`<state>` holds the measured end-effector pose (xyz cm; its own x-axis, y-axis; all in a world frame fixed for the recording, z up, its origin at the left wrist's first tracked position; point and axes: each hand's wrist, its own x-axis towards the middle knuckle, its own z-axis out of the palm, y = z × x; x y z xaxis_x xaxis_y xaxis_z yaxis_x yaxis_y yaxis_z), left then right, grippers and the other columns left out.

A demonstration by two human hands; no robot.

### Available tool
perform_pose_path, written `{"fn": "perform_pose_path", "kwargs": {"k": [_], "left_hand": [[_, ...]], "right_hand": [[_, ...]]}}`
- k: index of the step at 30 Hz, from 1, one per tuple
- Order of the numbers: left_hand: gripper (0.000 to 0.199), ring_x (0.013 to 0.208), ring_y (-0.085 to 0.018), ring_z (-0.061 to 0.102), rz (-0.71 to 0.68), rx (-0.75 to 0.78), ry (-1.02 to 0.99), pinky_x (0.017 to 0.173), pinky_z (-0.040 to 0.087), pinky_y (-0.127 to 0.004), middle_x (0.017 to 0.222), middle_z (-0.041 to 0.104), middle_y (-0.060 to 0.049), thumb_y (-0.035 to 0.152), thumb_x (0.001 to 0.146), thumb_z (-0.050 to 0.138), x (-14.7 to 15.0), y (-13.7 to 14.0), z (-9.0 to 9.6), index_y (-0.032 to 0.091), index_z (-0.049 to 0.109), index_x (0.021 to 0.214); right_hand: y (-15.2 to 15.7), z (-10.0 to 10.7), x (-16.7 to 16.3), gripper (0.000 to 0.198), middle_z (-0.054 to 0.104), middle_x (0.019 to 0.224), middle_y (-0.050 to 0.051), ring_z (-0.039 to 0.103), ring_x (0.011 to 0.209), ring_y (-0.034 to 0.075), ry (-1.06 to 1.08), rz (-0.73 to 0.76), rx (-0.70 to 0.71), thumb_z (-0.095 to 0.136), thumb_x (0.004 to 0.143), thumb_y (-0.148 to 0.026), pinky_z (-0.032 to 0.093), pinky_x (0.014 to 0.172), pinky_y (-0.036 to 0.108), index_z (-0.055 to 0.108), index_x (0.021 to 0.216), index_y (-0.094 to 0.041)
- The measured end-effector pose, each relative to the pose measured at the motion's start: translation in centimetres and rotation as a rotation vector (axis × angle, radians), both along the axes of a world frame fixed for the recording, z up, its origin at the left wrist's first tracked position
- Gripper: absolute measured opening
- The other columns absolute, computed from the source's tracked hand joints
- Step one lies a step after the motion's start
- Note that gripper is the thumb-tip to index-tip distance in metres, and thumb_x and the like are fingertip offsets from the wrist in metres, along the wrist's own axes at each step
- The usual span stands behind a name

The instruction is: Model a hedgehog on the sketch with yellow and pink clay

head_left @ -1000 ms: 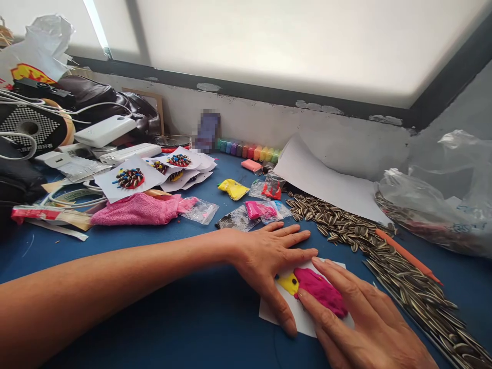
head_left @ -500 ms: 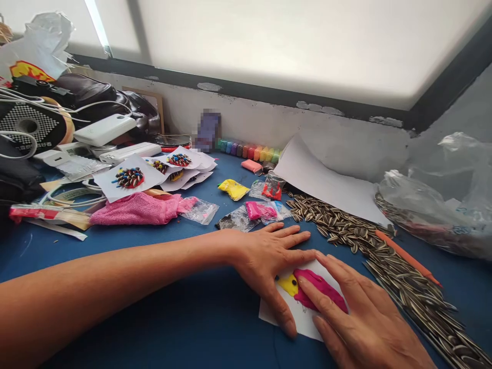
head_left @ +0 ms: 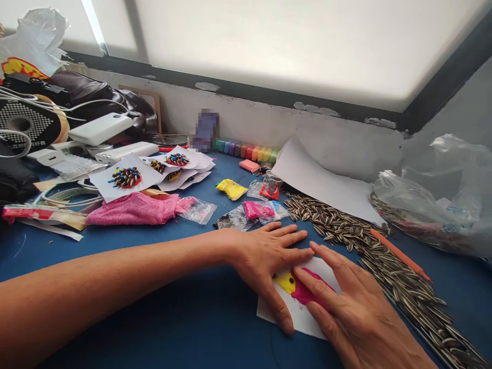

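A white sheet of paper (head_left: 269, 310) lies on the blue tabletop, partly under both hands. On it is a flattened shape of pink modelling clay (head_left: 305, 292) joined to a yellow clay patch (head_left: 285, 282) with small dark dots. My left hand (head_left: 269, 264) rests flat across the paper's left and upper edge, fingers spread, holding nothing. My right hand (head_left: 349, 307) lies over the right part of the pink clay, its fingers stretched out and the index fingertip touching the clay near the yellow patch. That hand hides part of the pink shape.
Sunflower seeds (head_left: 400, 279) spread along the right side, with an orange stick-like piece (head_left: 402, 254) on them. Behind the hands lie clay packets, yellow (head_left: 231, 189) and pink (head_left: 258, 210). A pink cloth (head_left: 132, 209) and seed-decorated papers (head_left: 126, 178) are at left; a plastic bag (head_left: 430, 205) stands right.
My right hand has shifted slightly left and up over the pink clay, its index fingertip now nearer the yellow patch. My left hand stays spread on the paper. The view has shifted a little.
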<state>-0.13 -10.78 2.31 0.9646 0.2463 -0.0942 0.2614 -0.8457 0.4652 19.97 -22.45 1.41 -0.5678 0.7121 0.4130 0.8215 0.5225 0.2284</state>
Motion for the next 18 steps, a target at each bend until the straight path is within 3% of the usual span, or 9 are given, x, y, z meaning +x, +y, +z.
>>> {"fn": "perform_pose_path", "kwargs": {"k": [4, 8, 13, 16, 18], "left_hand": [[0.112, 0.148, -0.032, -0.006, 0.012, -0.028, -0.006, 0.118, -0.003, -0.053, 0.161, 0.001, -0.012, 0.064, 0.067, 0.071, 0.0, 0.0, 0.2, 0.017, 0.02, 0.154], [0.11, 0.148, -0.034, -0.001, -0.002, -0.052, -0.052, 0.118, 0.0, -0.054, 0.161, 0.005, -0.013, 0.063, 0.067, 0.073, -0.3, 0.1, 0.4, 0.015, 0.023, 0.153], [0.098, 0.148, -0.033, 0.007, 0.042, -0.132, -0.081, 0.119, 0.009, -0.054, 0.16, 0.012, -0.013, 0.059, 0.076, 0.067, -0.4, 0.3, 0.7, 0.017, 0.022, 0.153], [0.063, 0.138, -0.026, 0.038, 0.154, -0.168, -0.212, 0.114, 0.031, -0.043, 0.149, 0.041, -0.014, 0.036, 0.089, 0.058, 0.0, 0.3, 0.7, 0.015, 0.038, 0.145], [0.043, 0.114, -0.02, 0.058, 0.25, -0.128, -0.303, 0.101, 0.044, -0.034, 0.124, 0.062, -0.012, 0.017, 0.089, 0.05, 0.4, 0.5, 0.3, 0.013, 0.054, 0.132]], "right_hand": [[0.1, 0.5, 1.7, 0.033, 0.057, 0.133, 0.013, 0.059, 0.116, 0.029, 0.09, -0.116, 0.007, 0.046, 0.095, -0.036, 0.053, 0.088, 0.046, 0.064, 0.12, -0.024], [0.1, 1.6, 2.3, 0.024, 0.066, 0.103, 0.01, 0.064, 0.101, 0.026, 0.219, -0.196, -0.017, 0.048, 0.094, -0.035, 0.053, 0.077, 0.038, 0.058, 0.076, -0.023], [-0.4, 2.3, 1.5, 0.021, 0.059, 0.075, 0.002, 0.059, 0.072, 0.016, 0.32, -0.164, -0.129, 0.049, 0.094, -0.024, 0.05, 0.063, 0.031, 0.051, 0.072, -0.023], [-0.5, 1.9, 1.5, 0.012, 0.063, 0.082, 0.003, 0.061, 0.078, 0.017, 0.335, -0.121, -0.131, 0.05, 0.092, -0.02, 0.052, 0.07, 0.031, 0.058, 0.084, -0.023], [-0.5, 1.5, 1.6, 0.017, 0.065, 0.094, 0.005, 0.063, 0.087, 0.018, 0.341, -0.096, -0.115, 0.049, 0.092, -0.017, 0.054, 0.076, 0.032, 0.063, 0.1, -0.021]]}}
